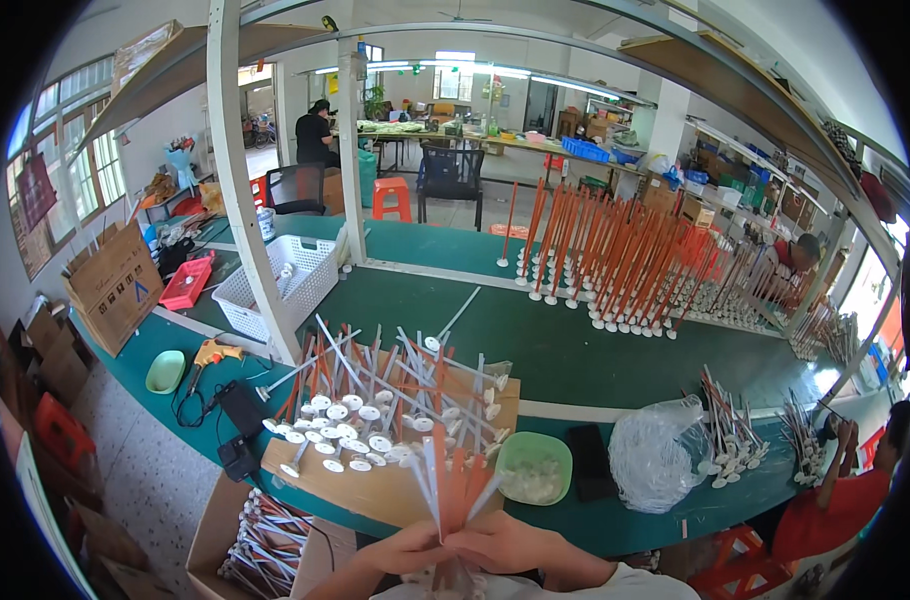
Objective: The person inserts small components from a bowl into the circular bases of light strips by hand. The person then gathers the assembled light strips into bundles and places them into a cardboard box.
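Observation:
Close to my body, at the table's near edge, my left hand [407, 548] and my right hand [503, 540] are closed side by side on a bundle of flat orange and whitish strips [453, 485]. The strips fan upward from between my fingers; their lower ends are partly hidden by my hands. Just beyond, a pile of orange and grey rods with round white bases [350, 425] lies on a flat piece of cardboard [375, 488]. To the right of the bundle stands a light green bowl [535, 455] with small clear pieces in it.
Black adapters [240, 408], an orange glue gun [215, 352] and a green dish [165, 371] lie on the left. A box of rods [210, 540] stands below. Clear plastic [658, 455] sits right. Orange rods [615, 260] stand upright behind. A person in red [845, 500] works at far right.

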A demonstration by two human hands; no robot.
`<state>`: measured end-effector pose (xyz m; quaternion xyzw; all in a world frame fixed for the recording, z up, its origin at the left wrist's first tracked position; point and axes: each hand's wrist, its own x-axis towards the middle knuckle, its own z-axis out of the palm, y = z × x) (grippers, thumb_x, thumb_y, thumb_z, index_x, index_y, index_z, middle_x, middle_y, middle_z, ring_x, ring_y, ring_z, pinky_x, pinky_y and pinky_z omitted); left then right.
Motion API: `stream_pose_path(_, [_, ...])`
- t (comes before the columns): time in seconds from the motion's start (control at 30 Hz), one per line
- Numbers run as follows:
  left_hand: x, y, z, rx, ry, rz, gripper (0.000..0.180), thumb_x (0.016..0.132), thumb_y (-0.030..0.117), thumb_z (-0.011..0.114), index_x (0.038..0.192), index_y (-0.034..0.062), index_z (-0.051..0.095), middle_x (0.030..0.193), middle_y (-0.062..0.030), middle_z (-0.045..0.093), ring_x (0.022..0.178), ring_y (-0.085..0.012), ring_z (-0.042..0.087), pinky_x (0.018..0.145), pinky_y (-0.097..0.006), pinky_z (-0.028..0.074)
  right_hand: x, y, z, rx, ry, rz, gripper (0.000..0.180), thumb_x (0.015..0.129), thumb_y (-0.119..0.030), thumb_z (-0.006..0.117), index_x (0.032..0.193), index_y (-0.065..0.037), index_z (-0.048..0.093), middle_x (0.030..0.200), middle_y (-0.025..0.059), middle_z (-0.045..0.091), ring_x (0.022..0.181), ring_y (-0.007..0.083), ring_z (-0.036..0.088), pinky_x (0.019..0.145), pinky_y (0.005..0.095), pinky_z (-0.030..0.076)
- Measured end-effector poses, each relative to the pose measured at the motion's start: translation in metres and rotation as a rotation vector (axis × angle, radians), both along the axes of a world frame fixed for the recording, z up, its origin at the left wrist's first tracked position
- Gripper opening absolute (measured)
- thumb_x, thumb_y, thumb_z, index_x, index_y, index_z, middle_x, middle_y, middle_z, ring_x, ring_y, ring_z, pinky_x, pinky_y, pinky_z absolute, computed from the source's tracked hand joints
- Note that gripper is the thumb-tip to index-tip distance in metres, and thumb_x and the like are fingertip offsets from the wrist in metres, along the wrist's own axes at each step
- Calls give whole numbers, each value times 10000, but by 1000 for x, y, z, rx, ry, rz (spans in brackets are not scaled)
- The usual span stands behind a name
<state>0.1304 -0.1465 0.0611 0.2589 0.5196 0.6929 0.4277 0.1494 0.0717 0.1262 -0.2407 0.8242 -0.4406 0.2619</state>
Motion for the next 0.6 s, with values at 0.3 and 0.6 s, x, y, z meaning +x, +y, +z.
stream_pose_path(0.3, [24, 27, -3, 532, -48, 175, 449, 1027, 407, 409, 1264, 27, 418, 881, -41, 597, 706, -106, 558, 622, -240, 478, -7, -3, -9, -533, 441, -52, 66, 854, -45, 577, 911, -53, 610, 691, 60, 641, 593, 187, 642, 557, 301, 504])
stream_pose_path(0.6, [17, 35, -7, -92, 302, 602, 244, 1004, 190, 397, 1086, 22, 554, 799, -73, 611, 670, -125, 591, 608, -288, 485, 9, -30, -28, -822, 209, -647, 92, 906, -102, 601, 859, -30, 635, 700, 64, 663, 587, 151, 637, 539, 273, 482])
